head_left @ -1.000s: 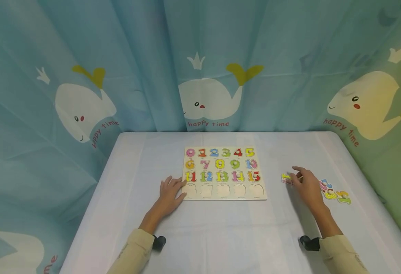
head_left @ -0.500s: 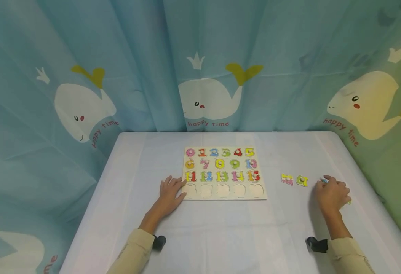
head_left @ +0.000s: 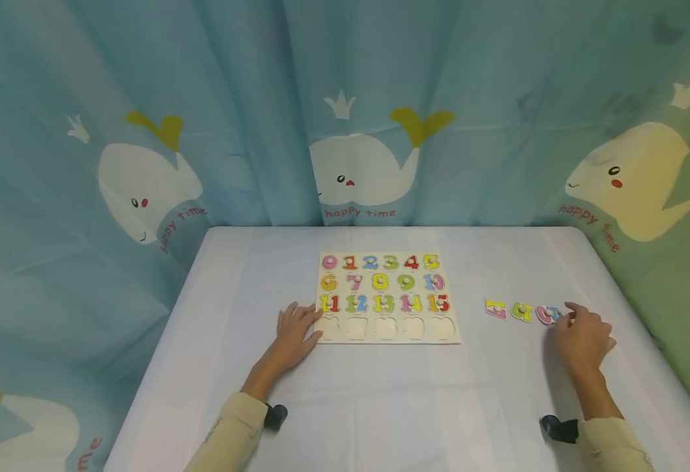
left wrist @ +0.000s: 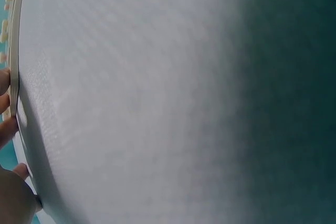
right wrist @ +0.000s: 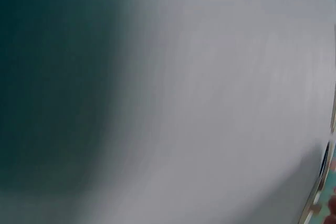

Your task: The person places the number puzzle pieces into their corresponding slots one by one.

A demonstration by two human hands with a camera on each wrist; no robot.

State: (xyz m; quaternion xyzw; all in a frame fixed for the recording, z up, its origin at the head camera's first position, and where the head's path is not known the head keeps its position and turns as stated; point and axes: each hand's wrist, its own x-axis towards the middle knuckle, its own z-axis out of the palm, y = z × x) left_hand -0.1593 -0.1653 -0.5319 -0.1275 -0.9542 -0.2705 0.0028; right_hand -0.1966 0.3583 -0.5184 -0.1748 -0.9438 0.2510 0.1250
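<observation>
A wooden number puzzle board (head_left: 388, 335) lies on the table, its upper rows filled with coloured knobbed numbers and its bottom row showing bare recesses. Resting on its left edge is my left hand (head_left: 293, 333), fingers spread; in the left wrist view its fingers (left wrist: 6, 128) touch the board's side. To the right, three loose pieces form a row: a yellow-and-pink number piece (head_left: 496, 309), a green-and-yellow one (head_left: 520, 311) and a pink-and-blue one (head_left: 546, 314). At the row's right end my right hand (head_left: 583, 337) pinches another number piece, mostly hidden by its curled fingers.
The white-covered table (head_left: 380, 406) ends at a rounded right edge near my right hand. Behind it hangs a blue curtain (head_left: 250, 131) with whale prints. Dark wrist cameras (head_left: 275, 417) sit at both cuffs.
My right hand has set number pieces down in a row, the green-and-yellow one first, then the pink-and-blue one, and has shifted rightward. My left hand stays on the board.
</observation>
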